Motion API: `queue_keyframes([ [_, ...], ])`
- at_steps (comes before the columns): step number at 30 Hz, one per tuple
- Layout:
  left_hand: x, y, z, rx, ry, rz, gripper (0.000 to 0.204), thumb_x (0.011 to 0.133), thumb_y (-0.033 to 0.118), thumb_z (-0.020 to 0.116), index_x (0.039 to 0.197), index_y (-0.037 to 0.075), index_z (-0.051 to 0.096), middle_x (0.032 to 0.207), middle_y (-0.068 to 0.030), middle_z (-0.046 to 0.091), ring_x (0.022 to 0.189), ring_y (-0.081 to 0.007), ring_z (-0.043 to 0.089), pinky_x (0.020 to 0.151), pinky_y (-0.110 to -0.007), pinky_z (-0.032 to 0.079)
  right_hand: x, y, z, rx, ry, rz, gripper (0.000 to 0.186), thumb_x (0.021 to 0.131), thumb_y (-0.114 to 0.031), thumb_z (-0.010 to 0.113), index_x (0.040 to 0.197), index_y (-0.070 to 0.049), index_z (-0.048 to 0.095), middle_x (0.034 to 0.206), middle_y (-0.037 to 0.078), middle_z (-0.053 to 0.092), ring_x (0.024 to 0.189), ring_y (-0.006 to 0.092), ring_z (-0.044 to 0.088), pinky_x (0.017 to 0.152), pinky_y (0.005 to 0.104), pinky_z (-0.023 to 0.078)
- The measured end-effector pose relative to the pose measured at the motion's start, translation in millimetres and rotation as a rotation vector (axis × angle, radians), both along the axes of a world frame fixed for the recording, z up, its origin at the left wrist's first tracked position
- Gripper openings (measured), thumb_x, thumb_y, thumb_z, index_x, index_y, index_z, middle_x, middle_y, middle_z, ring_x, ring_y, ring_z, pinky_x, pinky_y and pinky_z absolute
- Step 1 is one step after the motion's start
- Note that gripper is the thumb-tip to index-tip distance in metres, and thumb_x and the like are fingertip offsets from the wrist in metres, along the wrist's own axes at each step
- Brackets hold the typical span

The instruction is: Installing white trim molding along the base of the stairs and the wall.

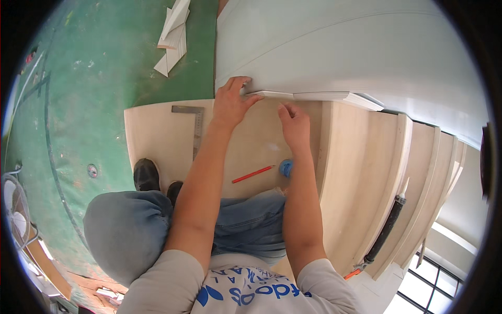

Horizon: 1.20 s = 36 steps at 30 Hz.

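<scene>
A short white skirting moulding [277, 95] lies along the foot of the pale wall, at the back edge of a light wooden stair step [251, 136]. My left hand [232, 102] grips its left end, thumb on the near side and fingers bent toward the wall. To the right it meets a longer white moulding [327, 96] that runs along the wall to the stair riser. My right hand [294, 123] hovers just in front of the joint, fingertips pinched together; whatever they hold, if anything, is too small to make out.
On the step lie a red pencil [253, 174], a blue roll [285, 168] and a metal square [197, 125]. A caulking gun [384, 230] rests on the higher stairs at right. White moulding offcuts [173, 39] lie on the green floor covering [104, 104]. A fan [16, 209] stands far left.
</scene>
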State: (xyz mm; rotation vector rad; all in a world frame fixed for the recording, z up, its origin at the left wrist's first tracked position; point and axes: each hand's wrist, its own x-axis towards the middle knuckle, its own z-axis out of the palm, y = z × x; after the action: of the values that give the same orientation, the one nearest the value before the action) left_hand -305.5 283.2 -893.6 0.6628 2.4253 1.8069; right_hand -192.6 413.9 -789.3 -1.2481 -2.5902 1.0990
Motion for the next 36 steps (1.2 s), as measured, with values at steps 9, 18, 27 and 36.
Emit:
queue_keyframes([
  [9,-0.1,0.6,-8.5,-0.091,-0.002,0.0,0.058,0.077,0.037,0.088,0.121,0.01,0.062,0.12,-0.0082,0.067,0.107,-0.0325,0.065,0.091,-0.045,0.051,-10.9,0.3,-17.6,-0.097,0.097,-0.006,0.05,0.097,-0.037,0.068,0.123,0.005,0.07,0.112,0.017,0.075,0.105,0.0227,0.069,0.094,0.0343,0.051],
  [18,2.7,-0.7,2.7,-0.148,0.024,0.019,0.059,0.074,0.033,0.09,0.12,0.009,0.061,0.116,-0.0083,0.067,0.106,-0.0292,0.066,0.089,-0.043,0.051,-9.1,9.0,-25.8,-0.446,0.146,-0.189,0.056,0.102,-0.039,0.067,0.133,0.007,0.061,0.124,0.013,0.068,0.117,0.0242,0.065,0.102,0.0369,0.05],
  [27,2.9,2.4,2.4,-0.208,-0.046,0.003,0.061,0.078,0.042,0.086,0.124,0.01,0.06,0.125,-0.007,0.063,0.112,-0.0294,0.063,0.096,-0.043,0.05,-10.2,6.7,-22.5,-0.579,0.271,-0.283,0.06,0.1,-0.037,0.069,0.135,0.011,0.059,0.125,0.017,0.068,0.12,0.0269,0.065,0.106,0.0384,0.049],
  [36,4.9,9.3,5.8,-0.168,0.005,0.007,0.073,0.076,0.044,0.088,0.132,0.009,0.057,0.133,-0.0099,0.06,0.122,-0.0321,0.058,0.103,-0.046,0.045,-4.1,11.4,-26.3,-0.597,0.251,-0.266,0.063,0.101,-0.039,0.067,0.137,0.011,0.056,0.131,0.018,0.064,0.121,0.0262,0.063,0.105,0.0363,0.049],
])
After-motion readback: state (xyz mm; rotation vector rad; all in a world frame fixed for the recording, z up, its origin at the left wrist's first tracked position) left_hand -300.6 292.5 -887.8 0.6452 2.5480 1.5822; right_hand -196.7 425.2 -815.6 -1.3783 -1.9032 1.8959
